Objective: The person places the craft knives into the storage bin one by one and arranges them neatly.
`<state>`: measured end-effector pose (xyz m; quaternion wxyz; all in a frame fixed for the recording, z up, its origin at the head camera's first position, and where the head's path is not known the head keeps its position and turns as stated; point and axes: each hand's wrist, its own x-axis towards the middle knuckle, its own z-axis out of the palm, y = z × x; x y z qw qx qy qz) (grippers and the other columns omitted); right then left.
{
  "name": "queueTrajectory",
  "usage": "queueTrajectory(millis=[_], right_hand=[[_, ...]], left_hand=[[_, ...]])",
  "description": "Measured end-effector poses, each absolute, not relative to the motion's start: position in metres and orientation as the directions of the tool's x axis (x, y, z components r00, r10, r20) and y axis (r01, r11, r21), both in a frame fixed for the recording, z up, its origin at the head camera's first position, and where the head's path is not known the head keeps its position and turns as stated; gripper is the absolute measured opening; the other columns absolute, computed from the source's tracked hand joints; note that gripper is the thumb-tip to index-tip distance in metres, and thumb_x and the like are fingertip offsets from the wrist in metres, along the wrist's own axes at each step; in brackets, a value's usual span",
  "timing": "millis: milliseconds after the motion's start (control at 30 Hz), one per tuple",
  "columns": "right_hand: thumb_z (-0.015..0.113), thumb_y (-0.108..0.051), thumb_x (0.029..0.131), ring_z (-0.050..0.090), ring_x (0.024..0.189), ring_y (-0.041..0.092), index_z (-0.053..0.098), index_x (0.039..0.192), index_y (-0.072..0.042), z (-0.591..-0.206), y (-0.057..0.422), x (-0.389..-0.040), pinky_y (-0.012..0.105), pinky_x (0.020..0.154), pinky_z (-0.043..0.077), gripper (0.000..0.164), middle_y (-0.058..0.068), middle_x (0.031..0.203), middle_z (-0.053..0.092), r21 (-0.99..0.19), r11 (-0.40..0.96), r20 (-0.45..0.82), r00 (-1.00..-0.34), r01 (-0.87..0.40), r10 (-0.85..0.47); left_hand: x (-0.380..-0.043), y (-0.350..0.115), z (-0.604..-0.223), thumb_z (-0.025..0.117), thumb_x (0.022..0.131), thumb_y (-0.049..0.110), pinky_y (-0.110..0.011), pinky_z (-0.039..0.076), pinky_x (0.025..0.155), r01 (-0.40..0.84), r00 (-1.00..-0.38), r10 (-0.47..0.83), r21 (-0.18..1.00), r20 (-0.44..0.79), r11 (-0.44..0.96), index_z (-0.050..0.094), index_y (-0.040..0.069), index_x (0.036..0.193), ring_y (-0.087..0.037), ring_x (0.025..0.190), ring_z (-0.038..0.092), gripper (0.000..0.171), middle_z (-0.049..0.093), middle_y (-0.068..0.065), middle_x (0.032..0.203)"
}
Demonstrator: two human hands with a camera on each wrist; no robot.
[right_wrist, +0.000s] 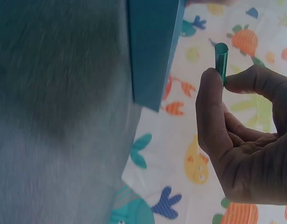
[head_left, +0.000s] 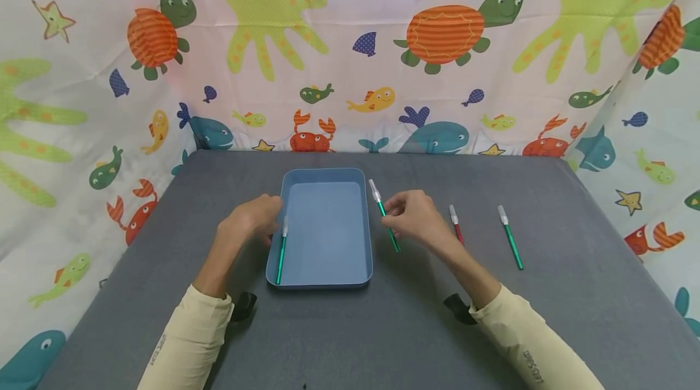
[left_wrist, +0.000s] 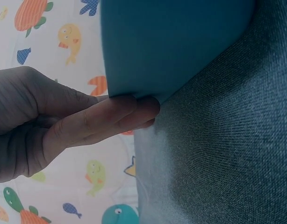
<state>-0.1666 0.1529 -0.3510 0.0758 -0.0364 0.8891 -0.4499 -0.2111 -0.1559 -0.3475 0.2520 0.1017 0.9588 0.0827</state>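
My left hand (head_left: 253,218) grips the left wall of a blue tray (head_left: 328,285), thumb on one side and fingers on the other, as the left wrist view shows. Inside the tray, along its left wall, lies a green craft knife (head_left: 281,256) with a clear cap. Just right of the tray, my right hand (head_left: 411,215) pinches a second green craft knife (head_left: 395,243) between thumb and fingertips. Its capped end points away from me, and its green handle end (right_wrist: 221,53) sticks out past the fingers in the right wrist view.
Right of my right hand lie a red capped craft knife (head_left: 458,232), partly hidden by the forearm, and another green one (head_left: 513,247). The grey table (head_left: 350,341) ends at a curtain (head_left: 339,92) printed with sea animals, at the back and sides.
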Motion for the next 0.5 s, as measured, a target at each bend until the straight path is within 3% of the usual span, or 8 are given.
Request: queueTrajectory(millis=[200, 333, 500], right_hand=[[0.069, -0.006, 0.087, 0.075, 0.071, 0.028, 0.074, 0.108, 0.004, -0.358, 0.127, -0.166, 0.042, 0.071, 0.064, 0.024, 0.014, 0.089, 0.074, -0.824, 0.567, -0.106, -0.98, -0.009, -0.17], [0.07, -0.007, 0.085, 0.074, 0.067, 0.028, 0.074, 0.105, 0.001, -0.36, 0.111, -0.165, 0.038, 0.067, 0.063, 0.022, 0.012, 0.086, 0.073, -0.827, 0.562, -0.111, -0.975, -0.018, -0.194], [0.073, -0.007, 0.085, 0.068, 0.058, 0.018, 0.074, 0.099, -0.001, -0.364, 0.092, -0.166, 0.029, 0.061, 0.058, 0.015, 0.008, 0.082, 0.073, -0.821, 0.57, -0.113, -0.968, -0.037, -0.226]], left_hand=[[-0.21, -0.155, -0.347, 0.063, 0.1, 0.002, -0.03, 0.053, 0.07, 0.158, -0.854, 0.239, 0.207, -0.463, 0.966, 0.058, -0.007, 0.133, -0.021, 0.081, 0.071, 0.034, 0.068, -0.017, 0.103], [-0.21, -0.155, -0.347, 0.064, 0.1, 0.001, -0.029, 0.053, 0.069, 0.161, -0.854, 0.242, 0.208, -0.462, 0.965, 0.058, -0.007, 0.131, -0.021, 0.08, 0.07, 0.033, 0.068, -0.017, 0.101], [-0.21, -0.155, -0.347, 0.064, 0.1, 0.001, -0.029, 0.052, 0.068, 0.162, -0.854, 0.242, 0.205, -0.46, 0.965, 0.058, -0.007, 0.131, -0.02, 0.079, 0.07, 0.033, 0.068, -0.016, 0.1]])
